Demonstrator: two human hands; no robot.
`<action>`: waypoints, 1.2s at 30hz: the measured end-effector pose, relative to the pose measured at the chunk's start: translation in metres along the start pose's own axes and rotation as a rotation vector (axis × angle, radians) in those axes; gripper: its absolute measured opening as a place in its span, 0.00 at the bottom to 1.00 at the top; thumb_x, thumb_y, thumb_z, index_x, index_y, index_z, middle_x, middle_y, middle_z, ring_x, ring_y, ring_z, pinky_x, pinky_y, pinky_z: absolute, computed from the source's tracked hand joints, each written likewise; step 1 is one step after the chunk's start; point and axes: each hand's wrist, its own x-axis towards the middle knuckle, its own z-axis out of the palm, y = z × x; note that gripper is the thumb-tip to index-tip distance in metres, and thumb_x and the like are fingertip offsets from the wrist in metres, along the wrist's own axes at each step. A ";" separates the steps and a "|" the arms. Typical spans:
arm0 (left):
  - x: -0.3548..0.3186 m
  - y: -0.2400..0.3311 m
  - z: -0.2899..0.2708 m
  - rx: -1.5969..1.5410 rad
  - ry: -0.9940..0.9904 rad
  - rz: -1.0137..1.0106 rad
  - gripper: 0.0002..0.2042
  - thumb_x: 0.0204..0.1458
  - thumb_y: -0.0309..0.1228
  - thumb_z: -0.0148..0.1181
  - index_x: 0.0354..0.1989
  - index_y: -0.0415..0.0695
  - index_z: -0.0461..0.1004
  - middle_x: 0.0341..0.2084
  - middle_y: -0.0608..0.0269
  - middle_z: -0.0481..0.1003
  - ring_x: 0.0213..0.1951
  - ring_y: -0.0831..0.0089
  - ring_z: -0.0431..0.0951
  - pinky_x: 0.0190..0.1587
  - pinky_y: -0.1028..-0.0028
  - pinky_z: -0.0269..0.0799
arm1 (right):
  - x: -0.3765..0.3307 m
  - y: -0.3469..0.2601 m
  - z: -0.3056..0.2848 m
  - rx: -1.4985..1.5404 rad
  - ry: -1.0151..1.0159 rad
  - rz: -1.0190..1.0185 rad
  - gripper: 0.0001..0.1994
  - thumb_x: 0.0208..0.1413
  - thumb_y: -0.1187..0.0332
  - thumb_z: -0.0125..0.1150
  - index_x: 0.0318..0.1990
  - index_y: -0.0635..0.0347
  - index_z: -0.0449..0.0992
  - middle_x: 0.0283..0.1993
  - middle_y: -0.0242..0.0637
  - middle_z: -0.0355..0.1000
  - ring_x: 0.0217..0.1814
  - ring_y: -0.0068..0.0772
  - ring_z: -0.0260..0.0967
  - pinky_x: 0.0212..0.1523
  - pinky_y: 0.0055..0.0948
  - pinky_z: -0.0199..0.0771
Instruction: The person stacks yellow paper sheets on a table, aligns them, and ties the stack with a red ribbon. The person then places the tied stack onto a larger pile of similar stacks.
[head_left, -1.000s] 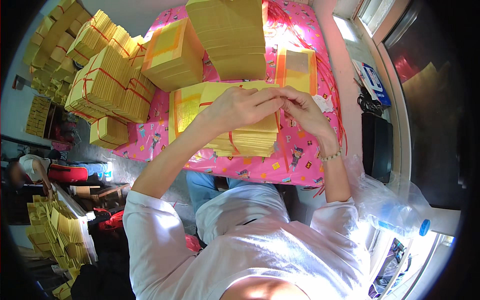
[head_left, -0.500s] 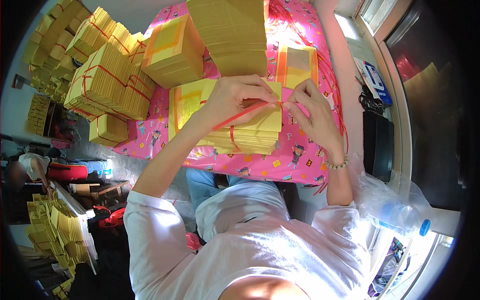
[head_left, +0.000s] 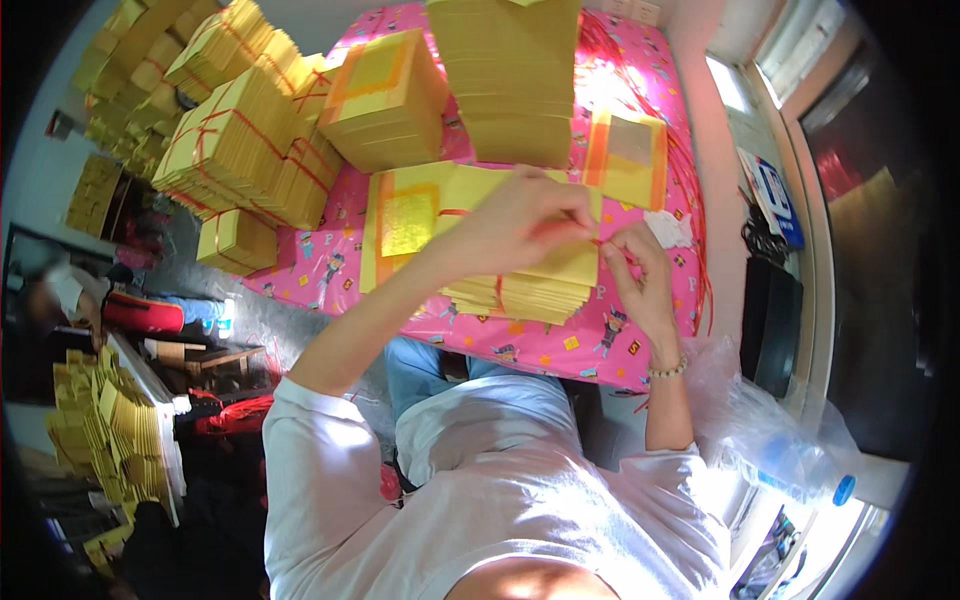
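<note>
A bundle of yellow paper [head_left: 545, 292] lies at the near side of a table covered with pink patterned cloth [head_left: 470, 340]. Around it runs a red string [head_left: 499, 288]. My left hand [head_left: 535, 215] is over the top of the bundle, its fingers closed on the string. By the bundle's right edge, my right hand [head_left: 640, 275] pinches the same string between thumb and fingers. A short red stretch shows between the two hands. Beneath my left forearm, part of a yellow sheet with a gold square [head_left: 409, 220] sticks out.
Tall yellow paper stacks [head_left: 505, 85] stand behind the bundle. At the left are several tied bundles [head_left: 235, 135]. A flat yellow pack [head_left: 628, 158] and loose red strings [head_left: 610, 60] lie at the far right. A clear plastic bag [head_left: 770, 420] hangs beside my right arm. Another person [head_left: 75, 290] sits far left.
Both hands still hold the string; my left wrist has turned and the hand is raised, while my right has pulled slightly away. The whole view has shifted, with the table appearing further right.
</note>
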 end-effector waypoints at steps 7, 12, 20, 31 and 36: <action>0.007 0.006 0.006 -0.313 -0.120 -0.099 0.05 0.56 0.27 0.54 0.33 0.38 0.69 0.28 0.61 0.74 0.35 0.73 0.76 0.38 0.73 0.69 | -0.009 0.011 0.006 0.147 0.059 0.135 0.05 0.55 0.74 0.57 0.29 0.67 0.71 0.26 0.34 0.67 0.29 0.23 0.64 0.32 0.23 0.64; 0.001 -0.012 0.010 -0.514 -0.034 -0.117 0.04 0.57 0.25 0.53 0.32 0.38 0.67 0.30 0.63 0.74 0.38 0.76 0.77 0.41 0.76 0.70 | -0.003 0.011 0.003 0.075 0.061 0.039 0.05 0.54 0.74 0.58 0.29 0.66 0.71 0.25 0.34 0.66 0.27 0.25 0.63 0.30 0.24 0.62; -0.009 -0.002 0.007 -0.638 0.001 -0.290 0.05 0.58 0.25 0.53 0.31 0.37 0.66 0.28 0.63 0.73 0.37 0.77 0.78 0.41 0.78 0.70 | -0.004 0.021 0.007 0.109 0.070 0.050 0.07 0.52 0.71 0.60 0.28 0.65 0.71 0.24 0.36 0.66 0.25 0.28 0.62 0.28 0.26 0.61; 0.007 -0.004 0.004 -0.569 -0.070 -0.414 0.06 0.57 0.26 0.54 0.30 0.37 0.68 0.26 0.61 0.76 0.33 0.77 0.77 0.38 0.78 0.71 | -0.004 0.009 -0.002 -0.169 0.152 -0.120 0.04 0.48 0.72 0.63 0.29 0.61 0.74 0.25 0.35 0.67 0.28 0.35 0.65 0.29 0.31 0.64; 0.027 -0.013 -0.005 -0.631 -0.220 -0.477 0.07 0.52 0.25 0.60 0.29 0.33 0.70 0.26 0.56 0.77 0.30 0.74 0.78 0.35 0.77 0.76 | 0.006 -0.012 -0.006 -0.442 0.317 -0.431 0.08 0.42 0.73 0.67 0.32 0.55 0.76 0.32 0.33 0.69 0.35 0.35 0.67 0.34 0.34 0.68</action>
